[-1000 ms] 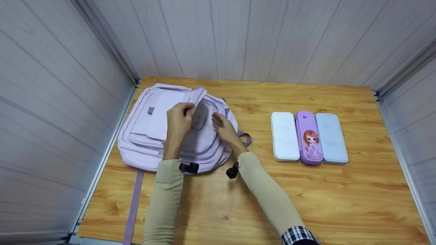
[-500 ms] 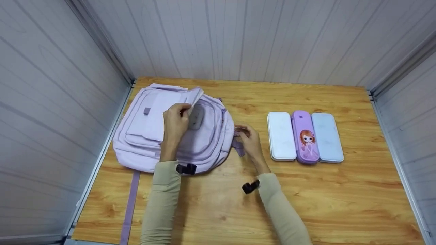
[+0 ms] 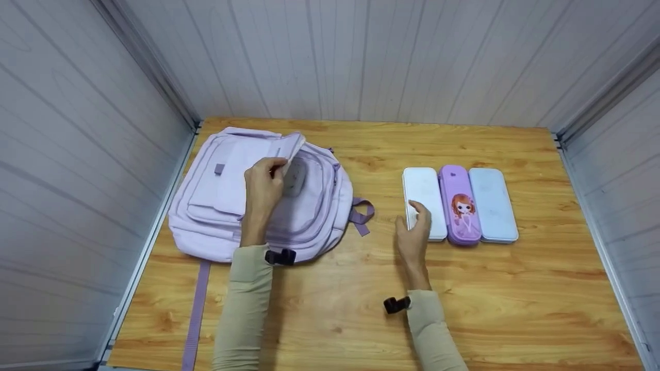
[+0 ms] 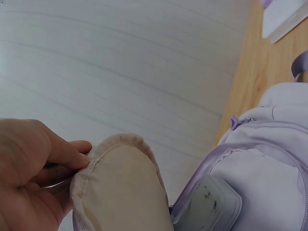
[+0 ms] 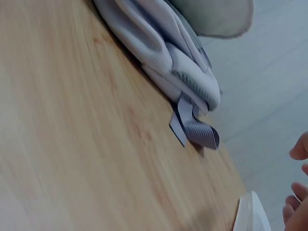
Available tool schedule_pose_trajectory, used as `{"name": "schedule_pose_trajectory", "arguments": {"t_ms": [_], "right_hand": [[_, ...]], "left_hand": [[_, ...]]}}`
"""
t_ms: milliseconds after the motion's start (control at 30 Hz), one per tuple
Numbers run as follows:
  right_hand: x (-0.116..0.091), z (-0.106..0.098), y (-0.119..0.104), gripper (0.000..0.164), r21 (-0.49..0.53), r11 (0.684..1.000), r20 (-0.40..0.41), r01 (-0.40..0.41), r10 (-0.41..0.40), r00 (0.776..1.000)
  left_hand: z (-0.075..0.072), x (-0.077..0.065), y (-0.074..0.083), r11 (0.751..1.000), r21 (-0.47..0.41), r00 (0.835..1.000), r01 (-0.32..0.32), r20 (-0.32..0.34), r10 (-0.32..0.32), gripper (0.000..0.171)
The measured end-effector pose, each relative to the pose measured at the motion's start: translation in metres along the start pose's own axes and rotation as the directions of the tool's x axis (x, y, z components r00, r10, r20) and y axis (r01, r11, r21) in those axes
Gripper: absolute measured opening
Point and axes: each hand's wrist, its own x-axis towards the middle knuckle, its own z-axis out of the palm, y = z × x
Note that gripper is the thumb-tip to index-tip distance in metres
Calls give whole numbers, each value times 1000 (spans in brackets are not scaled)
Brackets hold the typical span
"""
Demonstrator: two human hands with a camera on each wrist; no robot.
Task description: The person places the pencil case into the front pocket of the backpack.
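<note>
A lilac backpack [image 3: 314, 206] lies on the left of the wooden table with its front pocket unzipped. My left hand [image 3: 263, 188] pinches the pocket's flap [image 4: 125, 187] by its edge and holds it lifted, its beige lining showing in the left wrist view. Inside the pocket sits a grey case [image 4: 209, 204] with small dark marks, partly hidden by the flap. My right hand [image 3: 414, 234] is over the near left part of a white case [image 3: 424, 185], thumb and fingers spread apart. In the right wrist view only some fingertips of that hand [image 5: 298, 187] show.
A purple pencil case [image 3: 456, 183] with a red-haired doll picture lies beside the white case, and a pale blue case [image 3: 492, 206] lies to its right. A loose strap [image 3: 196, 314] runs toward the front edge. A strap loop [image 3: 363, 211] sticks out right. Panel walls [image 3: 340, 62] enclose the table.
My right hand has moved from over the open pocket, past the strap loop, rightward to the white case. The left hand keeps holding up the flap.
</note>
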Motion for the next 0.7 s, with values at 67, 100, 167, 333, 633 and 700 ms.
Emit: {"name": "schedule_pose_trajectory", "arguments": {"t_ms": [67,100,167,333,633,700], "right_hand": [[2,-8,6,44,-83,996,-55,-11,7,998],[4,-12,8,46,-111,993,-74,-27,19,997],[6,-20,13,50,-162,984,-98,-72,56,994],[9,-31,22,69,-271,945,-70,-184,171,983],[7,-36,28,107,-430,852,-10,-298,325,946],[4,-37,30,112,-445,838,-8,-316,350,937]], "left_hand": [[0,0,0,1000,-1,1000,-1,-2,1,18],[0,0,1,1000,-4,1000,2,-2,-2,18],[0,-1,1,1000,-2,1000,4,-1,-4,18],[-1,-1,0,1000,1,1000,9,2,-9,19],[-1,-1,0,1000,-16,1000,23,-4,-23,19],[-1,-1,0,999,-19,999,34,10,-34,19]]}}
